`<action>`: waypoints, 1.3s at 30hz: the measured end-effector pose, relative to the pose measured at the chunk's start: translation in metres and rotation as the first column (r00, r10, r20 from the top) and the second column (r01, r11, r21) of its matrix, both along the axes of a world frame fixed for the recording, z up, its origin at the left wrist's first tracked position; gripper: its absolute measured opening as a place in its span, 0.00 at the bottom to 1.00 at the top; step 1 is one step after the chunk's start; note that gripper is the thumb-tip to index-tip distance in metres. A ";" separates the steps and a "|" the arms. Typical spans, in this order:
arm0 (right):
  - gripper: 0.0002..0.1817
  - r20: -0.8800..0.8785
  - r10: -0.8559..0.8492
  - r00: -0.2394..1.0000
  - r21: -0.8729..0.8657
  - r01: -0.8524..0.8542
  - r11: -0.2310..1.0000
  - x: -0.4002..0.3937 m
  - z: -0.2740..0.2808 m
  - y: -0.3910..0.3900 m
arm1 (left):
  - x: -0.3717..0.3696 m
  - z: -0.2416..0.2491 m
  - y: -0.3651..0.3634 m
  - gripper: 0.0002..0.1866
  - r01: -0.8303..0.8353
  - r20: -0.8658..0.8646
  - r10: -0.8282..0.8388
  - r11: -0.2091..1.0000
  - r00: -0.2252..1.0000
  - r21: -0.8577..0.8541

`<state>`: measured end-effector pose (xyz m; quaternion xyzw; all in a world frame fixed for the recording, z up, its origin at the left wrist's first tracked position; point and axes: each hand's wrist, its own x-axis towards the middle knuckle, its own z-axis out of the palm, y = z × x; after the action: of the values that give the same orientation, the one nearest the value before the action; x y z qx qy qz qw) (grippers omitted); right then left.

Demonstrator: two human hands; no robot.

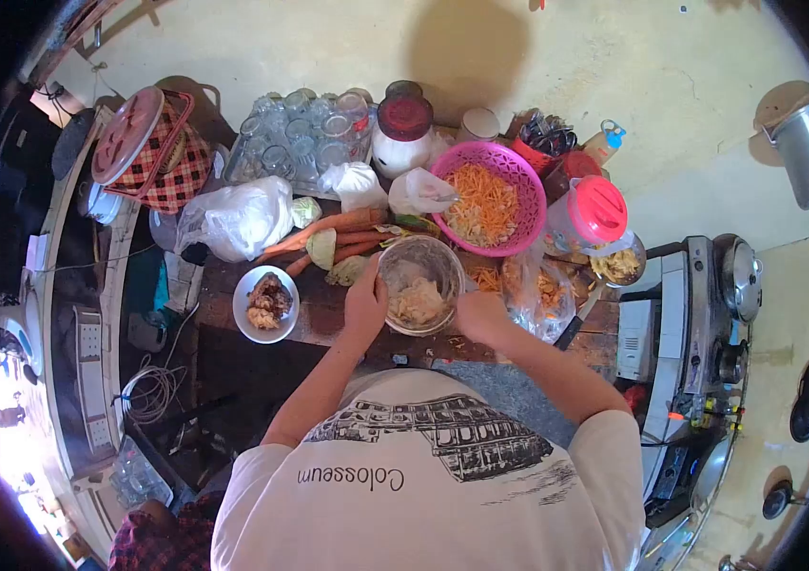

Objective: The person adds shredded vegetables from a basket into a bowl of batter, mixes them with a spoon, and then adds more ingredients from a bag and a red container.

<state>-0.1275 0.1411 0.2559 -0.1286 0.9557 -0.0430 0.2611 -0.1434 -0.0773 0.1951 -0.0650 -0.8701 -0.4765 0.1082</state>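
My left hand (366,303) is wrapped round the left side of a metal mixing bowl (457,262), which tilts so that its inside shows. Pale, sticky dough (419,303) lies low in the bowl, and smears of it coat the walls. At the bowl's right rim is my right hand (482,317), closed in a fist; whatever it grips is hidden from view. Carrots (357,219) and cut cabbage pieces (321,249) lie just beyond the bowl. Behind it to the right stands a pink colander (536,205) full of shredded carrot (480,195).
On the left sits a white bowl (292,303) of brown food. A tray of glasses (300,133), a red-lidded jar (404,143) and a pink-lidded container (599,211) line the back. A knife (571,331) lies by a plastic bag (537,305). A stove (704,305) stands far right.
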 end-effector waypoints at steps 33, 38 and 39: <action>0.14 -0.273 -0.126 0.954 -0.341 0.027 0.940 0.038 -0.017 -0.052 | -0.003 -0.004 -0.009 0.22 -0.007 0.081 0.008 1.000 0.997 -0.013; 0.13 -0.202 -0.174 0.964 -0.291 0.111 0.950 0.036 -0.021 -0.033 | 0.000 0.007 -0.006 0.22 -0.010 0.146 0.010 1.000 0.989 -0.003; 0.13 -0.188 -0.183 0.965 -0.237 0.136 0.962 0.033 -0.035 -0.029 | 0.000 0.007 -0.006 0.22 0.000 0.154 0.002 1.000 0.988 -0.011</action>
<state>-0.0949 0.1116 0.2211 -0.0830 0.9743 -0.1567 0.1391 -0.1434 -0.0837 0.2017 -0.0284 -0.8785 -0.4752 0.0406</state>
